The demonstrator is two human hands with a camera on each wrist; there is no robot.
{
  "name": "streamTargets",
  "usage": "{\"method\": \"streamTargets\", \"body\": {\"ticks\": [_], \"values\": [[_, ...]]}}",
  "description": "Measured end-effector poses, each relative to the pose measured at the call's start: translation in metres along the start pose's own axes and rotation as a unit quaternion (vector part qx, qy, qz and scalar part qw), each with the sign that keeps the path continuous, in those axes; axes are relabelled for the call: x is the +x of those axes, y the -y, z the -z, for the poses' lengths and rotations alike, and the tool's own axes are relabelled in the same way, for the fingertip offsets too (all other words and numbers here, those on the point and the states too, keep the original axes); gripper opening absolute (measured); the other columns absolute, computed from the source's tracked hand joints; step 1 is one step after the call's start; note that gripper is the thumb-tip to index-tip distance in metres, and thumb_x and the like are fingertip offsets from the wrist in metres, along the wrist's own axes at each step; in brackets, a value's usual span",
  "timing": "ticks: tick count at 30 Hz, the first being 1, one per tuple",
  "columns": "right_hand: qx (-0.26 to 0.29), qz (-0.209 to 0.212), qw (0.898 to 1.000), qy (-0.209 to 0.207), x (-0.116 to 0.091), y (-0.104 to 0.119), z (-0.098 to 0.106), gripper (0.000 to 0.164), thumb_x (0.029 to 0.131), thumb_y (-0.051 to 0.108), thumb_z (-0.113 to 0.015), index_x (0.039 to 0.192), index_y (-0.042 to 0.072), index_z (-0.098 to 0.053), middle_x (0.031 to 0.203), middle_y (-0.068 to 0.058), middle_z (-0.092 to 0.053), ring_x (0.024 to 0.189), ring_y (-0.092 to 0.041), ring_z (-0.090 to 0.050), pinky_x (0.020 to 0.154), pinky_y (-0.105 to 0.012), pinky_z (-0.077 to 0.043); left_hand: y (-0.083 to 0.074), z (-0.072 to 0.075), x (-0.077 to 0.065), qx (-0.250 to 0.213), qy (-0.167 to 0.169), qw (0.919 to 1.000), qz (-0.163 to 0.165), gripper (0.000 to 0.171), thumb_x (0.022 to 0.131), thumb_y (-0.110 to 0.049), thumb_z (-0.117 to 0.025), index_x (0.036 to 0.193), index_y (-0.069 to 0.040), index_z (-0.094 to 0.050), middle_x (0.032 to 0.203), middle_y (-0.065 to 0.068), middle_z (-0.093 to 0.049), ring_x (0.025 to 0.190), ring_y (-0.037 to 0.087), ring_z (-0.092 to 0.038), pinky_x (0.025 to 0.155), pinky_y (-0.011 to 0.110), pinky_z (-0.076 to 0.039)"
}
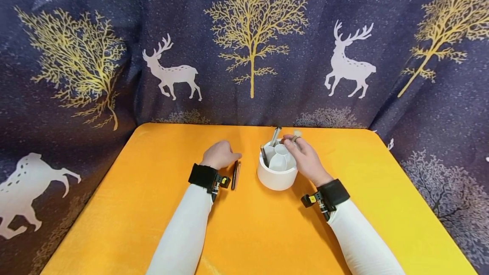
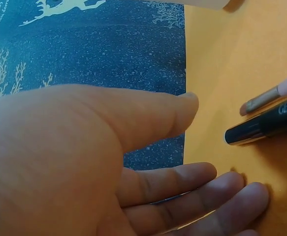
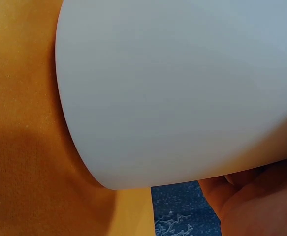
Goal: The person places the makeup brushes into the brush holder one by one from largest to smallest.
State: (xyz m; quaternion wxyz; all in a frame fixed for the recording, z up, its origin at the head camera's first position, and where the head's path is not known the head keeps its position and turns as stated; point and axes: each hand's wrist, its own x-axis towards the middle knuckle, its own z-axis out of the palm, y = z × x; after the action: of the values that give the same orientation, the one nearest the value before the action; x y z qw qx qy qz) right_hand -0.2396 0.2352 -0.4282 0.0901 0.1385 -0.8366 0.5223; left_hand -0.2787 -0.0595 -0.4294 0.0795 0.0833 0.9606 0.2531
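Note:
A round white organizer [image 1: 276, 178] with several compartments stands near the middle of the table. My right hand [image 1: 307, 162] is at its right rim, fingers reaching over the top. A pale, blurred thing [image 1: 297, 133] shows just beyond those fingers; whether they pinch it is hidden. In the right wrist view the organizer's wall [image 3: 173, 93] covers the fingertips. My left hand [image 1: 217, 155] hovers left of the organizer, thumb out and fingers loosely bent, holding nothing. Beside it lie a black pen-shaped stick [image 2: 261, 129] with lettering and a small brush [image 2: 266, 101] with a pinkish handle.
A dark stick [image 1: 264, 155] and a grey-silver implement [image 1: 275, 136] stand in the organizer. The orange-yellow table [image 1: 244, 232] ends at a dark blue curtain [image 1: 267, 109] printed with deer and trees.

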Motion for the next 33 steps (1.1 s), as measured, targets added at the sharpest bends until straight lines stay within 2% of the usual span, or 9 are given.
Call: {"method": "streamTargets", "body": {"ticks": [5,8,12,16,19,23,33], "values": [[0.0,-0.001,1.0,0.002,-0.0009,0.0028,0.0027,0.054,0.101,0.052,-0.048,0.134,0.009,-0.054,0.127,-0.002,-0.062,0.122,-0.015,-0.051,0.107,-0.04,-0.034,-0.0034,0.0006,-0.0024,-0.004,0.013,0.9999,-0.009,0.051,0.09,-0.043,-0.069,0.051,-0.017,-0.047,0.046,0.0,-0.042,0.042,0.019,-0.044,0.042,0.03,-0.021],[0.001,-0.002,1.0,0.001,-0.0005,0.003,0.0033,0.053,0.101,0.052,-0.048,0.134,0.011,-0.055,0.125,-0.002,-0.063,0.122,-0.015,-0.051,0.106,-0.041,-0.035,-0.0047,0.0018,-0.0041,-0.004,0.019,0.9997,-0.011,0.049,0.089,-0.042,-0.07,0.051,-0.017,-0.048,0.047,0.001,-0.047,0.043,0.021,-0.048,0.042,0.031,-0.023],[-0.001,-0.003,1.0,0.001,0.0001,0.0021,0.0032,0.053,0.101,0.053,-0.049,0.134,0.012,-0.055,0.123,-0.001,-0.064,0.121,-0.015,-0.052,0.106,-0.041,-0.035,-0.0046,0.0011,-0.0045,-0.005,0.032,0.9995,-0.004,0.048,0.086,-0.039,-0.072,0.052,-0.017,-0.047,0.051,0.005,-0.055,0.048,0.023,-0.056,0.042,0.031,-0.03],[-0.006,-0.002,1.0,0.001,-0.0001,0.0007,0.0022,0.052,0.101,0.054,-0.048,0.133,0.013,-0.056,0.124,-0.002,-0.064,0.121,-0.015,-0.052,0.106,-0.041,-0.035,-0.0037,-0.001,-0.0039,0.003,0.057,0.9983,0.001,0.043,0.085,-0.039,-0.073,0.055,-0.013,-0.056,0.059,0.011,-0.062,0.052,0.026,-0.062,0.043,0.031,-0.038],[-0.004,-0.003,1.0,0.0,-0.0001,-0.0001,0.0016,0.053,0.101,0.054,-0.048,0.133,0.013,-0.055,0.124,-0.002,-0.063,0.121,-0.015,-0.052,0.106,-0.041,-0.035,-0.0038,-0.0018,-0.0034,0.01,0.076,0.997,-0.001,0.04,0.085,-0.039,-0.073,0.061,-0.008,-0.065,0.058,0.01,-0.061,0.052,0.026,-0.061,0.043,0.031,-0.041],[0.0,-0.007,1.0,0.003,0.0001,-0.0005,0.0016,0.056,0.101,0.054,-0.048,0.135,0.011,-0.054,0.126,-0.003,-0.062,0.121,-0.016,-0.052,0.106,-0.041,-0.035,-0.004,-0.0023,-0.0029,0.007,0.089,0.996,-0.004,0.037,0.086,-0.038,-0.072,0.066,-0.006,-0.069,0.056,0.008,-0.059,0.049,0.024,-0.059,0.044,0.032,-0.042],[-0.004,-0.002,1.0,0.001,-0.0011,0.0011,0.0009,0.055,0.101,0.054,-0.047,0.134,0.01,-0.054,0.125,-0.002,-0.063,0.122,-0.016,-0.052,0.106,-0.042,-0.034,-0.0077,-0.0022,-0.0093,0.018,0.071,0.9972,-0.01,0.027,0.084,-0.028,-0.073,0.064,-0.01,-0.065,0.058,0.008,-0.061,0.052,0.023,-0.059,0.048,0.033,-0.041]]}}
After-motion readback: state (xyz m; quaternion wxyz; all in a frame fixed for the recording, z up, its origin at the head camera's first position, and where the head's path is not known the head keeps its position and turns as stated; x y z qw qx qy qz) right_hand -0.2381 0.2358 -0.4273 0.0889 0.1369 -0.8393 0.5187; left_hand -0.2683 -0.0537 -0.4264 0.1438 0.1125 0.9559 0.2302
